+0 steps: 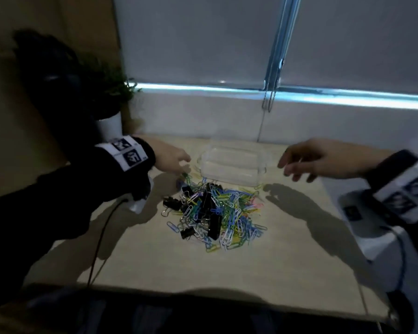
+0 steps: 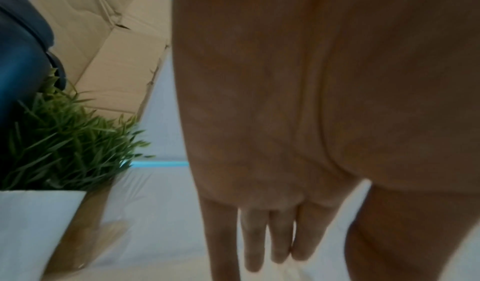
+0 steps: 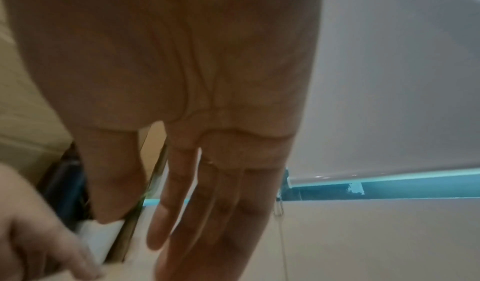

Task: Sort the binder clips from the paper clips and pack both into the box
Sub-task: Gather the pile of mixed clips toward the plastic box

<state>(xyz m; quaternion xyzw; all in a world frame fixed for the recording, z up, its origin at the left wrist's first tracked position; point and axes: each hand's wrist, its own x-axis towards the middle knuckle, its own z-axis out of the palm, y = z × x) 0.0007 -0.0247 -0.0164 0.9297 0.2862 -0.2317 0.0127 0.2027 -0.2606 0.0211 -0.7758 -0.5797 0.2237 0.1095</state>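
A clear plastic box (image 1: 232, 165), rectangular with rounded corners, sits near the far edge of the pale wooden table (image 1: 227, 273), close to the white ledge under the window blinds. Just in front of it lies one mixed heap: coloured wire paper clips (image 1: 237, 213) in blue, green, yellow, pink and white, tangled with black metal binder clips (image 1: 214, 222). The heap's far rim nearly touches the box's near wall; a few black clips lie at the heap's left margin.

The left hand (image 1: 170, 160) is over the table to the left of the box, fingers extended and loosely together, tips just above the heap's far-left corner — whether they touch a clip cannot be told. From the left wrist view the fingers (image 2: 259, 240) hang straight and side by side, holding nothing. The right hand (image 1: 323, 160) hovers to the right of the box, apart from it, fingers relaxed and slightly spread; the right wrist view shows its fingers (image 3: 207, 203) straight and fanned, empty.

Bare tabletop runs broad in front of the heap to the near edge, and narrower on either side. A green potted plant in a white pot (image 1: 109, 121) stands off the far-left corner; a white device (image 1: 362, 220) sits at the table's right edge beneath the right wrist. A thin black cable (image 1: 99, 239) trails from the left sleeve across the near-left table area.
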